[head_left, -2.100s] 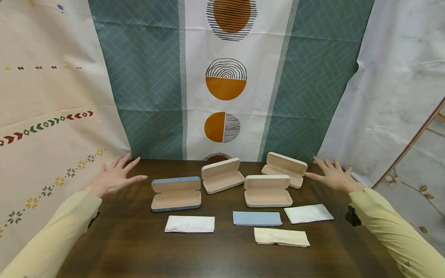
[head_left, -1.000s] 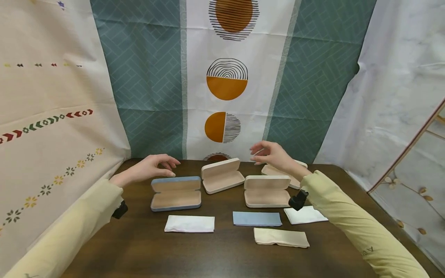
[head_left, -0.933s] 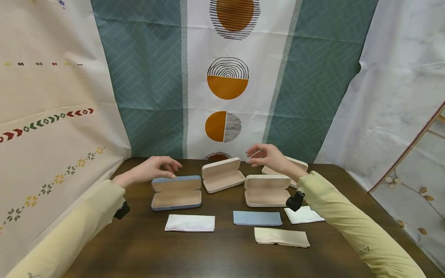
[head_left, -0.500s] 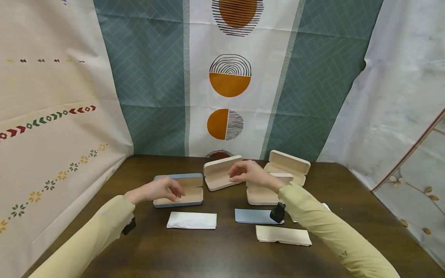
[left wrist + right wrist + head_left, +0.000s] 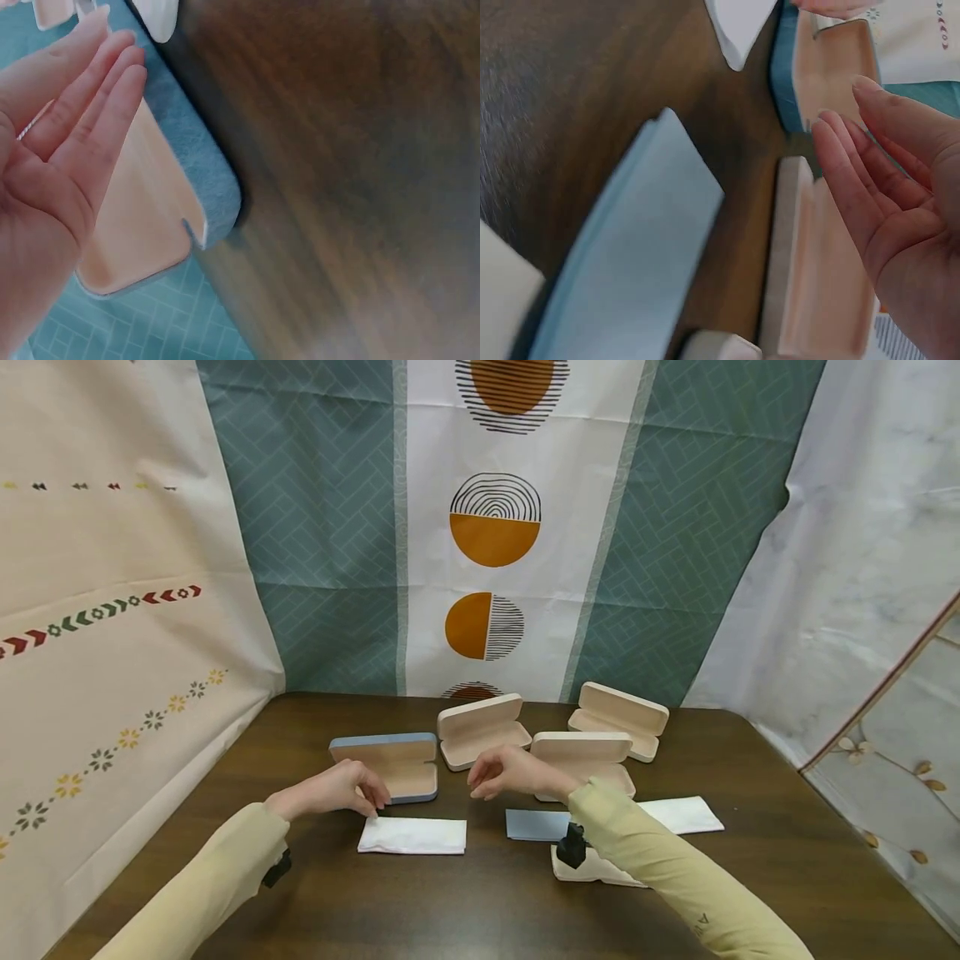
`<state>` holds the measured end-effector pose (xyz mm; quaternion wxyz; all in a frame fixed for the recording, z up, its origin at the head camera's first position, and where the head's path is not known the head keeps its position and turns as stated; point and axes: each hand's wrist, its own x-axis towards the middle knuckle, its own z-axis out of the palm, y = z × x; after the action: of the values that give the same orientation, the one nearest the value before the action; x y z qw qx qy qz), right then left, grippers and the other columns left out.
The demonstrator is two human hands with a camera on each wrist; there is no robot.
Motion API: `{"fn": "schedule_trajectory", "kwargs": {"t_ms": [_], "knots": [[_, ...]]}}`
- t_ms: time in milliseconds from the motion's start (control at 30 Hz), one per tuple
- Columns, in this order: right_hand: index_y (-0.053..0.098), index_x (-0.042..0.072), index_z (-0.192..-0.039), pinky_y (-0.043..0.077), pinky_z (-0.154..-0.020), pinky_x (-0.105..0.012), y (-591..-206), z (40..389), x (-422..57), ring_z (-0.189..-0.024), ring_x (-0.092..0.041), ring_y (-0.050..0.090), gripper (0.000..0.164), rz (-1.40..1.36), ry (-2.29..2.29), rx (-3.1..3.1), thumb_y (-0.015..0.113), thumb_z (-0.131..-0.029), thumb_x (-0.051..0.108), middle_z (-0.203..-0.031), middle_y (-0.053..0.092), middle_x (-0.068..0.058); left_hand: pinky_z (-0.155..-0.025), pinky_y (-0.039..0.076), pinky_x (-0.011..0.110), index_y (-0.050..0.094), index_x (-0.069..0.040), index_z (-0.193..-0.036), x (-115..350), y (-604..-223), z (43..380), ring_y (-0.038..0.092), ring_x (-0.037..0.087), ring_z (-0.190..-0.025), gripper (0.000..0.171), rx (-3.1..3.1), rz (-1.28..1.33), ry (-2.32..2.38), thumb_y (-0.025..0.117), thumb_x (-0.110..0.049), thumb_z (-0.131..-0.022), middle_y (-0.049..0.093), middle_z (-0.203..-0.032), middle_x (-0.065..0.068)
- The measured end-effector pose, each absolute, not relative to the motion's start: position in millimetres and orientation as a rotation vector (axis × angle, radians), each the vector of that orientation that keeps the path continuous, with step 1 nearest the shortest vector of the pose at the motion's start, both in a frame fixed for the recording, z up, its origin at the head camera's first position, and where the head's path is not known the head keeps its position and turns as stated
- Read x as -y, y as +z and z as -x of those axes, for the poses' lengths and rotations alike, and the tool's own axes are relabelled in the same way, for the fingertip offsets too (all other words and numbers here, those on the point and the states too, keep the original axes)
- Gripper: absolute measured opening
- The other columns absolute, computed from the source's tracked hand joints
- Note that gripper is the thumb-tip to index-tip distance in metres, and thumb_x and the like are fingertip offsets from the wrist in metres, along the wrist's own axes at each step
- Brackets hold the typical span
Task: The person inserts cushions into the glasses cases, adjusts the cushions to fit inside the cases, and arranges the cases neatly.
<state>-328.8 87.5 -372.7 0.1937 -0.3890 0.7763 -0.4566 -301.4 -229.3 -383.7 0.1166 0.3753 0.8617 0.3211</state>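
Note:
My left hand (image 5: pixel 341 789) hangs over the front of a blue glasses case (image 5: pixel 408 781), its thumb near the back left corner of a folded white cloth (image 5: pixel 414 837). Whether it touches the cloth I cannot tell. In the left wrist view the fingers of that hand (image 5: pixel 75 135) are gently bent, with no object seen in them. My right hand (image 5: pixel 510 772) hovers in front of a cream case (image 5: pixel 480 727), fingers relaxed and holding nothing. The right wrist view has this hand (image 5: pixel 907 180) with a folded blue cloth (image 5: pixel 645 247) to its left.
Two more cream cases, a front one (image 5: pixel 581 747) and a back one (image 5: pixel 622 710), stand with lids raised at the right. A cream cloth (image 5: pixel 596 868) and another white cloth (image 5: pixel 686 814) lie partly behind the right sleeve. Patterned curtains (image 5: pixel 337 543) hang beyond the wooden table (image 5: pixel 420 910).
From spread wide at the table's sides, both hands have come inward and then nearer me. The left lowers toward the white cloth; the right moves left past the cream cases. Cases and cloths stay put.

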Motion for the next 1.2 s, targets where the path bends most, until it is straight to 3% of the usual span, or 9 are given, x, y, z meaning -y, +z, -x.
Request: {"fn": "schedule_trajectory", "kwargs": {"t_ms": [167, 367, 633, 900, 1200], "knots": [[0.061, -0.01, -0.095, 0.05, -0.064, -0.031, -382.9, 325.4, -77.8, -0.072, -0.015, 0.061, 0.019, 1.062, -1.201, -2.156, 0.067, -0.078, -0.003, -0.082, 0.064, -0.006, -0.065, 0.048, 0.028, 0.068, 0.001, -0.091, 227.5, -386.5, 298.9, 0.059, 0.012, -0.073, 0.019, -2.537, -1.129, 0.935, 0.073, 0.001, -0.072, 0.065, -0.08, 0.003], [0.066, -0.002, -0.091, 0.049, -0.061, -0.026, -390.7, 322.7, -68.3, -0.068, -0.01, 0.059, 0.017, 1.063, -1.042, -2.267, 0.071, -0.076, 0.002, -0.078, 0.063, 0.002, -0.065, 0.048, 0.027, 0.067, 0.001, -0.089, 224.4, -387.3, 298.3, 0.06, 0.013, -0.072, 0.019, -2.547, -1.204, 0.876, 0.072, 0.005, -0.071, 0.064, -0.079, 0.002], [0.066, -0.003, -0.086, 0.05, -0.056, -0.026, -398.4, 320.1, -59.3, -0.061, -0.01, 0.058, 0.015, 1.008, -1.023, -2.295, 0.073, -0.073, 0.0, -0.071, 0.061, -0.001, -0.06, 0.047, 0.025, 0.068, -0.003, -0.088, 221.5, -389.7, 296.8, 0.056, 0.009, -0.068, 0.021, -2.596, -1.199, 0.774, 0.075, 0.003, -0.068, 0.061, -0.075, -0.005], [0.065, 0.006, -0.077, 0.048, -0.051, -0.023, -400.2, 317.9, -50.2, -0.053, -0.009, 0.054, 0.013, 0.988, -0.858, -2.426, 0.076, -0.072, 0.01, -0.064, 0.058, 0.003, -0.057, 0.045, 0.023, 0.068, -0.005, -0.086, 214.2, -384.5, 296.6, 0.052, 0.004, -0.064, 0.023, -2.627, -1.201, 0.624, 0.076, 0.004, -0.066, 0.058, -0.07, -0.007], [0.062, 0.01, -0.071, 0.042, -0.051, -0.019, -398.0, 316.1, -45.9, -0.053, -0.004, 0.048, 0.013, 1.102, -0.741, -2.467, 0.075, -0.074, 0.012, -0.061, 0.053, 0.008, -0.05, 0.041, 0.023, 0.062, -0.012, -0.07, 212.5, -384.6, 295.8, 0.045, 0.003, -0.056, 0.02, -2.651, -1.148, 0.553, 0.076, 0.001, -0.067, 0.051, -0.063, -0.009]]}}
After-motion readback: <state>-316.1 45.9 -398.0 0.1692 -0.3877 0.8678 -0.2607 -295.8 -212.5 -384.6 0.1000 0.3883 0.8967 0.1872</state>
